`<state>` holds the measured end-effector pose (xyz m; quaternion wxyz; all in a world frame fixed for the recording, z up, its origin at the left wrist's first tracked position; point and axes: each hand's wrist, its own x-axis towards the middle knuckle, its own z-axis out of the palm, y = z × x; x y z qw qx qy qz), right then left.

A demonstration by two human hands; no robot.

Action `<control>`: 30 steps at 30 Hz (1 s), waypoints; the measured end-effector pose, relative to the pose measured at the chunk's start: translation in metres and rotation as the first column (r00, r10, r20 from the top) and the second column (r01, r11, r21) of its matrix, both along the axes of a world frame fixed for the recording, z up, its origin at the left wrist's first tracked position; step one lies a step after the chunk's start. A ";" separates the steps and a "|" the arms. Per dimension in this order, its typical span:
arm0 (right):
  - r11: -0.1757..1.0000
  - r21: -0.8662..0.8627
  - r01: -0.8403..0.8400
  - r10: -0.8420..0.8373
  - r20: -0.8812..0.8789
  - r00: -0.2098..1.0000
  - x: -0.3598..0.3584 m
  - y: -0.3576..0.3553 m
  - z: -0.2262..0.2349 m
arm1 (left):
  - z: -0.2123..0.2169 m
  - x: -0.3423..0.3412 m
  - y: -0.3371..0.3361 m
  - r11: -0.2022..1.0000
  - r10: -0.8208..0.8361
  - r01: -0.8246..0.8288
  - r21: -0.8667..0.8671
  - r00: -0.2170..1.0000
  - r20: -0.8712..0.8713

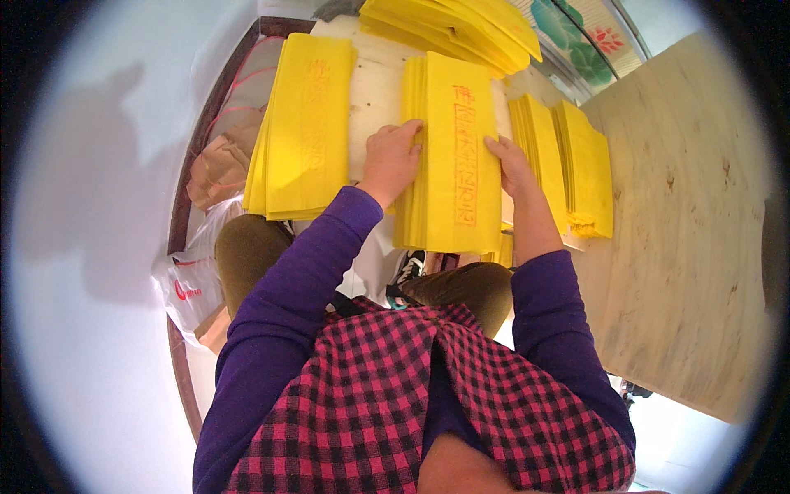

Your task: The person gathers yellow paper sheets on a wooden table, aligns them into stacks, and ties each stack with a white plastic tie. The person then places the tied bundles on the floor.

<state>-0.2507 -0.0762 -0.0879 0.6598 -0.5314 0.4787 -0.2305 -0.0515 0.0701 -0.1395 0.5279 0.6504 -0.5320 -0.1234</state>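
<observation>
You are holding a stack of yellow sheets, marked in red on its front, at the center of the frame, your right hand clamping its right edge with the thumb across the face. Your left hand is touching the opposite edge; whether it is gripping, you are not showing clearly enough to tell. Layers are stepping out along that left side, so this stack is probably sitting partway through handling. Another marked stack is lying at upper left, and two narrower stacks are lining up right of center, all seemingly sorted into groups. A looser pile is spreading at the top, perhaps still awaiting attention; whether any group is finished is remaining unclear.
</observation>
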 end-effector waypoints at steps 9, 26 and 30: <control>1.000 0.024 -0.019 0.021 -0.088 0.996 0.007 -0.005 0.010 | 0.000 -0.001 -0.003 0.999 0.021 -0.023 0.032 0.998 0.051; 0.947 0.267 -0.176 0.081 0.333 0.940 -0.014 -0.025 -0.035 | -0.001 0.005 -0.015 0.998 -0.039 0.038 -0.047 0.999 -0.018; 0.942 0.276 -0.190 0.083 0.357 0.930 -0.016 -0.027 -0.041 | 0.003 0.005 -0.015 0.999 -0.026 0.025 0.027 0.998 0.048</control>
